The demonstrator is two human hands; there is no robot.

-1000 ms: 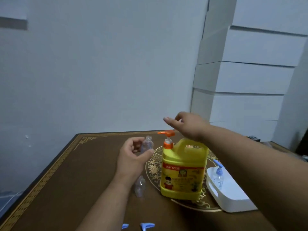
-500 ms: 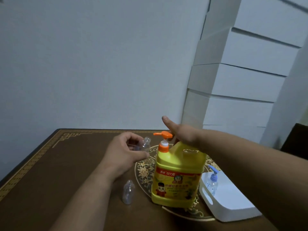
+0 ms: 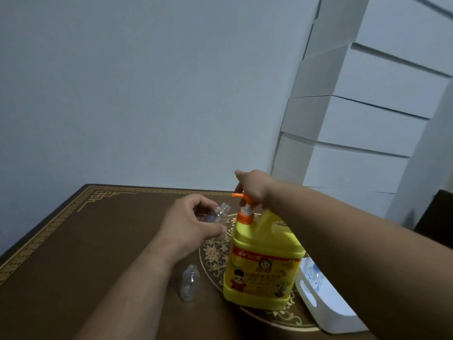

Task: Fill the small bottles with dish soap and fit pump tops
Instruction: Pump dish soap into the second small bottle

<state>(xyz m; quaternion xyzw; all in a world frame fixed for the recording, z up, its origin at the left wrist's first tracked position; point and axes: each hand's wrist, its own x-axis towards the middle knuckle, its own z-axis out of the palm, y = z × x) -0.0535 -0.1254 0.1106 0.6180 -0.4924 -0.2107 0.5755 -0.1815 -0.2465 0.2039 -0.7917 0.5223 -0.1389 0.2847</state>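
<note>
The bench (image 3: 73,241) is dark brown and smooth, with a gold line pattern along its edge and a round gold flower ring in the middle. The left hand (image 3: 188,224) has its fingers and thumb curled round a small clear bottle (image 3: 219,213). That bottle is see-through plastic and is tipped on its side, with its open mouth pointing at 2 o'clock toward the orange spout. At 6 o'clock from that hand, a second clear bottle (image 3: 189,282) stands on the bench with no top on it. Just beside it at 3 o'clock sits the big soap jug (image 3: 263,261), yellow, shiny and boxy, with a red picture label. On its neck is an orange pump (image 3: 242,202) with a white stem. The right hand (image 3: 252,185) rests on top of the pump, fingers bent down over it. At 4 o'clock from the jug lies a white plastic tray (image 3: 326,312) with rounded corners, and a little bottle with a blue top (image 3: 315,272) is inside it. White boxes (image 3: 355,123) are stacked behind.
</note>
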